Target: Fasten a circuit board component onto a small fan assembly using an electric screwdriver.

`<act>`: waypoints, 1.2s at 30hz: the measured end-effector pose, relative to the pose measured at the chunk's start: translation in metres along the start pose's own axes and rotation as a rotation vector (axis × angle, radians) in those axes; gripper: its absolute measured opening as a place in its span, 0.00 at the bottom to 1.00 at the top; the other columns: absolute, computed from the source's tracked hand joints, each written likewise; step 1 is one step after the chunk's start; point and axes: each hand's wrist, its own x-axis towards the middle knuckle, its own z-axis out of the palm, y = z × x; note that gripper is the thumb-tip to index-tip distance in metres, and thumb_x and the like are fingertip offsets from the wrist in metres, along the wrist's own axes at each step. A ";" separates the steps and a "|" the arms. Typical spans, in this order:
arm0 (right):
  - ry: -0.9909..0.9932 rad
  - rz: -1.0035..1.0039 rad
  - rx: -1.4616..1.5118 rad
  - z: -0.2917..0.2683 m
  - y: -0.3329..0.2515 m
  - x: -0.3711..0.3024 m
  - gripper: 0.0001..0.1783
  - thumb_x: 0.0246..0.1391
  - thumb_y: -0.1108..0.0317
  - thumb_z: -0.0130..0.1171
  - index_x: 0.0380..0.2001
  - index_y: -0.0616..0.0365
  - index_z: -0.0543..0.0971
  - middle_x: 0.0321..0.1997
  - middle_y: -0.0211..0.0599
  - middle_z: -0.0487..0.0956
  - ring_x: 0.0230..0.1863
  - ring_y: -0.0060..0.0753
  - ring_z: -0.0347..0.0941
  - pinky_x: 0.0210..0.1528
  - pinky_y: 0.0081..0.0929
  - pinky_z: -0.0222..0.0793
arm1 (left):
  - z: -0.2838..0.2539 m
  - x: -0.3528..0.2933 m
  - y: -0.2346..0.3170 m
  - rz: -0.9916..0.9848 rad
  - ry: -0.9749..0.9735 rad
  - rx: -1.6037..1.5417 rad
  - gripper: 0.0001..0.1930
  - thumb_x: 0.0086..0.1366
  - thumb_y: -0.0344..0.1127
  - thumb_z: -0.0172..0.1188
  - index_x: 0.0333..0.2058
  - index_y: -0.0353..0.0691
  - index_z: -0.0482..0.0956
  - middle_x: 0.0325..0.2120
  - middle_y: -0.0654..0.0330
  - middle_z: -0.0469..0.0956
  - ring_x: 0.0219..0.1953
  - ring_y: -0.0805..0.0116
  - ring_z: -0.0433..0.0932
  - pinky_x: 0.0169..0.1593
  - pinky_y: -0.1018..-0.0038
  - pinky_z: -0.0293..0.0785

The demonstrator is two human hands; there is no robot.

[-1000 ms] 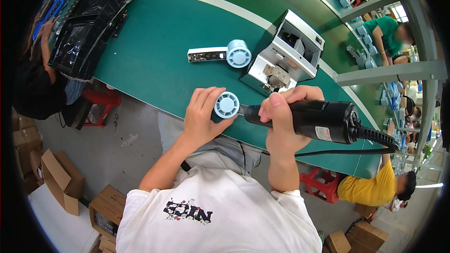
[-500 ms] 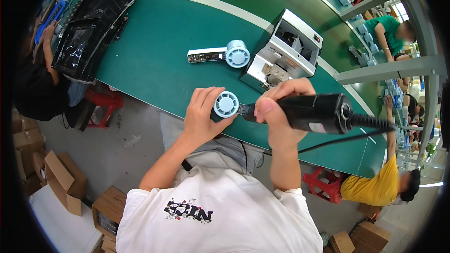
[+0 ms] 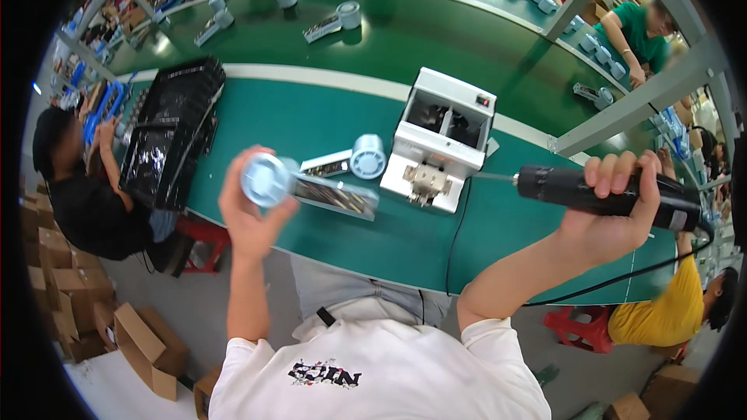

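My left hand (image 3: 247, 222), blurred by motion, is closed round the head of a light-blue round-headed handheld device (image 3: 267, 181). Its handle lies open to the right, showing parts inside. At the right, my right hand (image 3: 615, 206) grips a black corded electric screwdriver (image 3: 548, 187) held roughly level. The driver's thin bit points left toward a white screw feeder (image 3: 443, 140), near its metal front; whether it touches is hard to tell. A second light-blue device (image 3: 367, 157) with an open handle lies on the green table, just beyond the first.
A black plastic-wrapped tray (image 3: 167, 136) sits at the table's left. Beyond the pale strip, more devices (image 3: 348, 15) lie on a dark green surface. A grey metal post (image 3: 638, 105) slants at the right. The screwdriver cord (image 3: 615, 274) hangs over the table. Co-workers sit on both sides.
The screwdriver has come away from the device and moved right, its grip now further back. My left hand has carried the device leftward, turning its handle into view. The whole view has shifted.
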 end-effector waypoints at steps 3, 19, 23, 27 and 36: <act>-0.106 0.205 0.082 -0.010 0.006 0.013 0.07 0.61 0.68 0.49 0.40 0.59 0.68 0.18 0.34 0.66 0.16 0.28 0.63 0.23 0.31 0.65 | 0.000 0.072 -0.018 -0.187 0.132 -0.143 0.26 0.59 0.33 0.68 0.55 0.33 0.71 0.48 0.58 0.75 0.50 0.70 0.75 0.54 0.73 0.70; -0.061 0.214 -0.312 -0.008 0.008 0.020 0.09 0.52 0.75 0.57 0.33 0.63 0.67 0.15 0.36 0.68 0.11 0.27 0.64 0.17 0.27 0.66 | 0.303 0.318 -0.205 0.060 -0.355 0.796 0.33 0.52 0.44 0.72 0.53 0.37 0.67 0.45 0.44 0.75 0.52 0.45 0.74 0.53 0.58 0.73; -0.018 0.184 -0.314 -0.011 0.011 0.020 0.10 0.52 0.75 0.57 0.34 0.63 0.67 0.15 0.36 0.68 0.11 0.26 0.64 0.17 0.27 0.67 | 0.331 0.333 -0.239 -0.028 -0.390 0.750 0.41 0.48 0.45 0.74 0.59 0.36 0.66 0.51 0.43 0.74 0.54 0.45 0.73 0.59 0.60 0.69; -0.050 0.202 -0.281 -0.013 0.011 0.023 0.09 0.53 0.74 0.57 0.34 0.63 0.67 0.15 0.36 0.68 0.11 0.25 0.63 0.17 0.27 0.66 | 0.298 0.352 -0.247 0.331 -0.407 0.660 0.46 0.43 0.36 0.70 0.63 0.37 0.62 0.51 0.44 0.73 0.55 0.44 0.71 0.60 0.59 0.68; -0.066 0.184 -0.279 -0.015 0.009 0.024 0.08 0.55 0.74 0.54 0.35 0.62 0.66 0.15 0.34 0.67 0.12 0.24 0.62 0.18 0.25 0.65 | 0.149 0.316 -0.227 -0.155 -0.477 0.941 0.44 0.50 0.30 0.66 0.67 0.45 0.56 0.41 0.44 0.81 0.46 0.42 0.79 0.51 0.55 0.76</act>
